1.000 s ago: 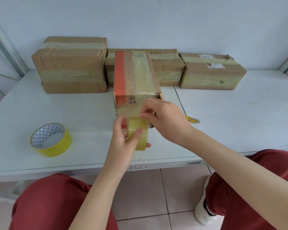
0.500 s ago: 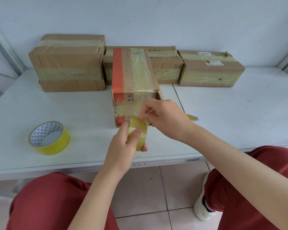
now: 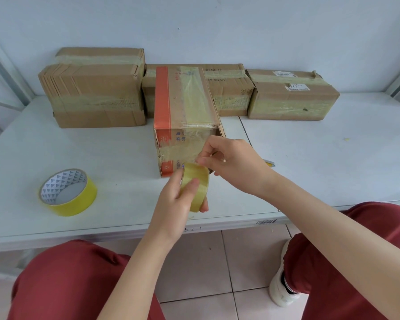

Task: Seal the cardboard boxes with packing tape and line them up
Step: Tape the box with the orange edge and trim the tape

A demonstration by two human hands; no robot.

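A long cardboard box (image 3: 183,107) with an orange stripe lies end-on towards me in the middle of the white table (image 3: 333,158); clear tape runs along its top and down its near face. My left hand (image 3: 176,204) grips a roll of clear tape (image 3: 195,185) just in front of that face. My right hand (image 3: 231,165) pinches the tape's free end at the top of the roll, close to the box's near face. Three taped boxes stand in a row at the back: a tall one (image 3: 95,93), a middle one (image 3: 231,88) partly hidden, and a right one (image 3: 293,95).
A yellow tape roll (image 3: 67,192) lies on the table at the left. A small yellow cutter (image 3: 269,163) shows behind my right wrist. My red-trousered knees and a white shoe (image 3: 284,285) are below the table's front edge, over a tiled floor.
Both hands with the clear roll have shifted slightly up towards the box's near face. The boxes and the yellow roll have not moved.
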